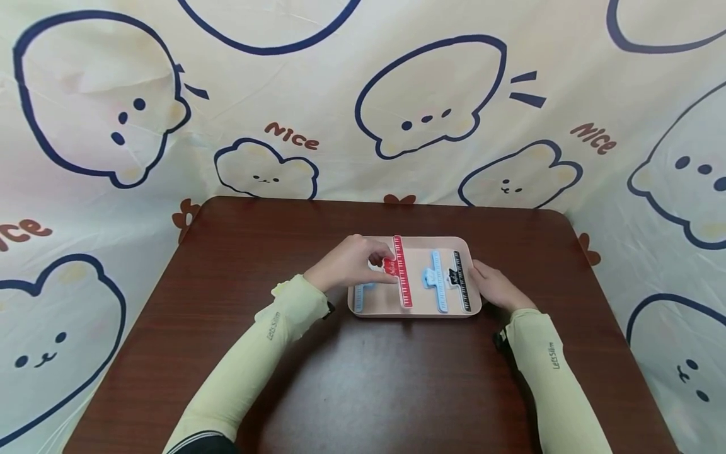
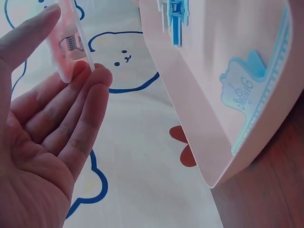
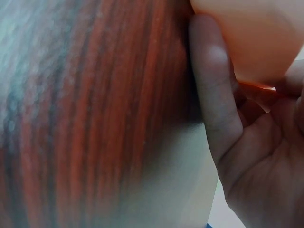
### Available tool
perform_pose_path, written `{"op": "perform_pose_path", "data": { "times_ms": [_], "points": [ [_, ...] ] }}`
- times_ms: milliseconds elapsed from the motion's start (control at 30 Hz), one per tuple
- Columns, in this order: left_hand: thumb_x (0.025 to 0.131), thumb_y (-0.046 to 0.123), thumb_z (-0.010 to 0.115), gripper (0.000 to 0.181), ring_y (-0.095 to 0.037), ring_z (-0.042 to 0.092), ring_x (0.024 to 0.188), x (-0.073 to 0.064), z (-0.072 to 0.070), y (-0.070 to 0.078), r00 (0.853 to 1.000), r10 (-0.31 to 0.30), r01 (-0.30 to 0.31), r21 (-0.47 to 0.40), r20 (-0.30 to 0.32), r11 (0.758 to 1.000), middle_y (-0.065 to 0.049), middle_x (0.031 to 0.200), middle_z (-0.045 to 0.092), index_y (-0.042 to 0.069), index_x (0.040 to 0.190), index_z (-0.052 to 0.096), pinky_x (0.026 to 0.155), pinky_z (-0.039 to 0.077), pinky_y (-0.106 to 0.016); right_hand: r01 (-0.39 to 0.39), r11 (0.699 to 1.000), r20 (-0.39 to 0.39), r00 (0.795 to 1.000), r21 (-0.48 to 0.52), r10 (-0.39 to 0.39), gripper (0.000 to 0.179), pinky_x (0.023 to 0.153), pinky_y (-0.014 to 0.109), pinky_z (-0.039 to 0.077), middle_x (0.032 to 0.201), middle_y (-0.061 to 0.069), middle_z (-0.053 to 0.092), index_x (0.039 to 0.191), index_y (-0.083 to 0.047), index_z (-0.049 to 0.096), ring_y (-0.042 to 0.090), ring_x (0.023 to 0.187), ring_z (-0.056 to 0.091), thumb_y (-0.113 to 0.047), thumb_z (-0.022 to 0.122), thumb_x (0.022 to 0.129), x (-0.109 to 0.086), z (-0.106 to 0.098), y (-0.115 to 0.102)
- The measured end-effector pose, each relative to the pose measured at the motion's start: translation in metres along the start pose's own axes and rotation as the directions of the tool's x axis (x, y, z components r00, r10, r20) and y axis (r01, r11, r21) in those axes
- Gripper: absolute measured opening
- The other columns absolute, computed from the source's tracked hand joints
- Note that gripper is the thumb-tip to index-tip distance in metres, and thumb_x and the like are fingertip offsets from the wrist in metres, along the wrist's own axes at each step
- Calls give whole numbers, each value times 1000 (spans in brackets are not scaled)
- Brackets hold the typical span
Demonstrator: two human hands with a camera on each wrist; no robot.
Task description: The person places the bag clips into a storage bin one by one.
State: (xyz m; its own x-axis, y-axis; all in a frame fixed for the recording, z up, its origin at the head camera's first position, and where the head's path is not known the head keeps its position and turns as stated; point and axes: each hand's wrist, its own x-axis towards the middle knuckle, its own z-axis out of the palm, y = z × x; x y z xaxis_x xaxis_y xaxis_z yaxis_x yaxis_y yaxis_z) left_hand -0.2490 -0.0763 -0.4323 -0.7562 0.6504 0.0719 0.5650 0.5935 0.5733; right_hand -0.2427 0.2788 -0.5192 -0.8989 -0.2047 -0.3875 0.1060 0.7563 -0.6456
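Over the left half of a pale pink tray, my left hand pinches a red ruler-shaped clip between thumb and fingertips. In the left wrist view a metal spring shows inside this spring clip, whose ruler strip stands upright above the fingers. My right hand grips the tray's right edge, the thumb lying along its outer side in the right wrist view. On the tray lie a light blue ruler clip and a black one. Another blue ruler clip, at the left end, is partly hidden by my left hand.
The tray rests on a dark brown wooden table, toward its far side. Behind and beside the table hangs a cream cloth printed with blue-outlined cartoon figures.
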Motion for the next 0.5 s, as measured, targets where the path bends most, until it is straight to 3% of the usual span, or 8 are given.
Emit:
{"op": "perform_pose_path", "data": {
  "times_ms": [300, 500],
  "points": [
    [78, 43, 91, 45, -11, 68, 91, 13, 0, 0, 996, -65, 67, -43, 57, 997, 10, 98, 76, 19, 114, 78, 82, 57, -24, 4, 1000, -6, 1000, -12, -4, 64, 119, 63, 31, 159, 27, 39, 164, -5, 20, 40, 137, 44, -43, 26, 113, 1, -1, 1],
    [77, 43, 92, 39, -8, 65, 85, 22, 4, -2, 998, -31, 33, -34, 61, 999, 11, 92, 74, 19, 104, 77, 80, 56, -23, 2, 1000, -2, 1000, 1, -2, 64, 120, 64, 29, 160, 27, 38, 165, -5, 18, 41, 138, 43, -43, 27, 113, 0, 0, 0]
  ]
}}
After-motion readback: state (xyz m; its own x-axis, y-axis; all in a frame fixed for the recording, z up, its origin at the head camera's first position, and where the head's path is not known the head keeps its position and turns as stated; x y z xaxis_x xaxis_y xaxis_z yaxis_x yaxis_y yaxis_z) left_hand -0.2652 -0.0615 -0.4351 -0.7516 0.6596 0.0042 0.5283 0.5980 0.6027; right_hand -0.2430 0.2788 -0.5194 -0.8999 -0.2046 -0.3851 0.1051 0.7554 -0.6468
